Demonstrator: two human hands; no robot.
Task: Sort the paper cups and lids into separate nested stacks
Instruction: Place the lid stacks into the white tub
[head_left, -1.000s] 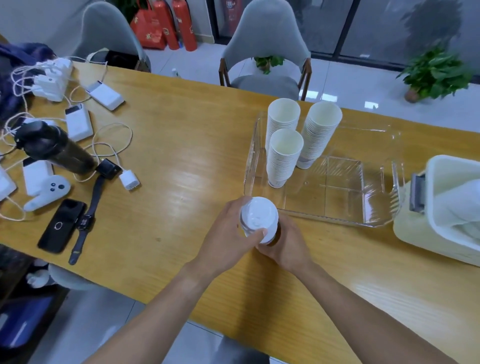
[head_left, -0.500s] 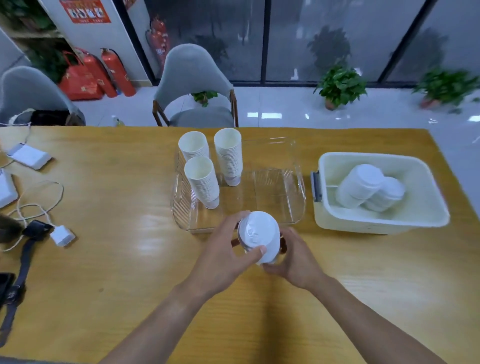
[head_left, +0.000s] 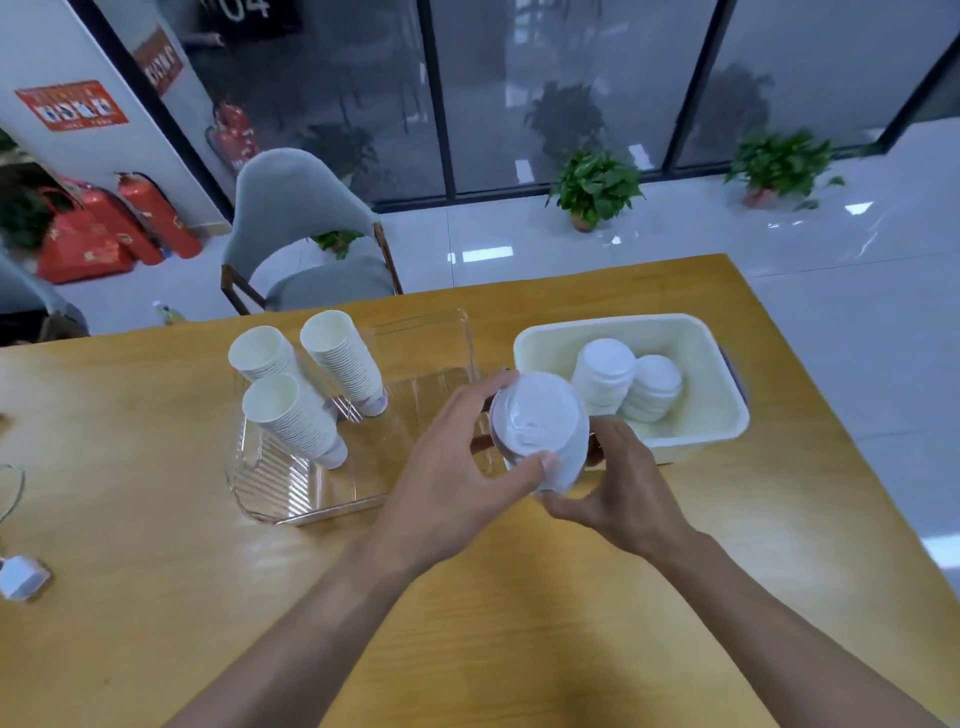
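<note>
A white paper cup with a white lid (head_left: 537, 423) on top is held above the table between both hands. My left hand (head_left: 457, 467) grips the lid's rim with thumb and fingers. My right hand (head_left: 618, 483) holds the cup's lower body from the right. Three nested stacks of paper cups (head_left: 296, 415) stand tilted in a clear plastic tray (head_left: 270, 499) at left. Two stacks of white lids (head_left: 626, 382) lie in a cream tub (head_left: 727, 415) at right.
The wooden table (head_left: 519, 623) ends at a right edge near the tub. A white charger plug (head_left: 21, 577) with a cable lies at far left. A grey chair (head_left: 306, 239) stands behind the table.
The view has swung to the right, bringing the cream tub closer to centre. Both hands have kept their hold on the lidded cup and lifted it toward the tub.
</note>
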